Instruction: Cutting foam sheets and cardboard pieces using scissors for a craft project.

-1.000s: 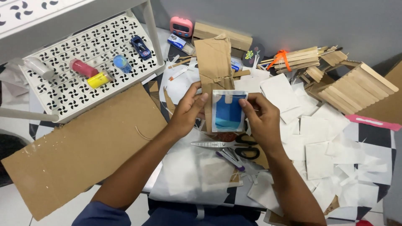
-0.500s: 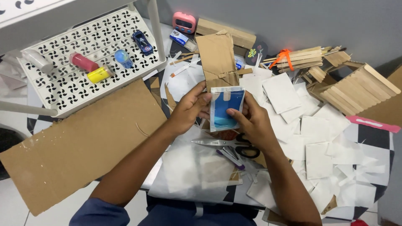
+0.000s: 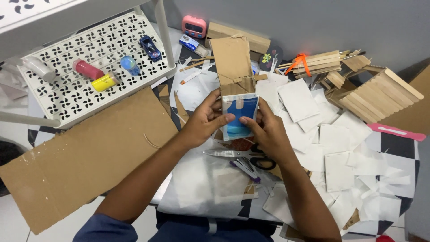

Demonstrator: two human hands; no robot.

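Note:
Both my hands hold a small white-edged card with a blue picture over the cluttered table. My left hand grips its left edge, thumb on the front. My right hand holds the right side and lower edge, thumb pressed on the blue face. Directly behind the card stands a tall brown cardboard piece, and the card's top edge meets it. Scissors with black handles lie on the table just below my hands.
A large cardboard sheet lies left. A white perforated rack holds a toy car, small bottles and a ball. Several white paper squares spread right, beside a wooden-stick structure. A pink timer sits at the back.
The card has been turned from tilted to upright and pushed up against the cardboard piece. My thumbs have moved onto its front face.

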